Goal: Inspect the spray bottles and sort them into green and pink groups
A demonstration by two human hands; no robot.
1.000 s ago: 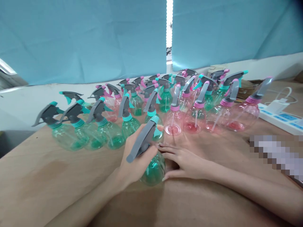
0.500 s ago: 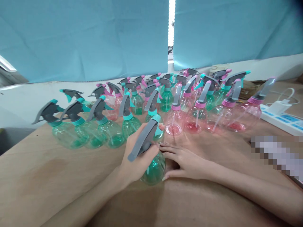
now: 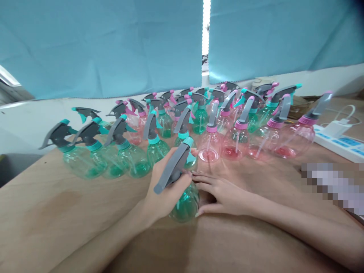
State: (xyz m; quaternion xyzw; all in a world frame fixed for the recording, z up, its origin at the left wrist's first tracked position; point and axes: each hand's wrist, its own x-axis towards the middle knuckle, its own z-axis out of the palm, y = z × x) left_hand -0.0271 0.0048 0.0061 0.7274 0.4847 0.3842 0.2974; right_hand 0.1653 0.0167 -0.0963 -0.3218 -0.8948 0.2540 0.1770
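Note:
A green spray bottle (image 3: 184, 206) with a grey trigger head and turquoise nozzle stands on the near middle of the table. My left hand (image 3: 165, 185) is closed around its neck, just beneath the head. From the right, my right hand (image 3: 222, 193) presses thumb and fingertips against the bottle's round body, thumb nearer me and fingers toward the far side. Right behind it is another green spray bottle (image 3: 183, 142), partly covered by the held one. Pink spray bottles (image 3: 209, 146) begin just beyond my right hand.
Several green bottles (image 3: 135, 161) line the left, and several more of both colours crowd the back. At the right lie a white power strip (image 3: 338, 142) with a plugged-in charger (image 3: 337, 128) and a blurred-out patch. A blue curtain (image 3: 113, 45) hangs behind the wooden table (image 3: 42, 212).

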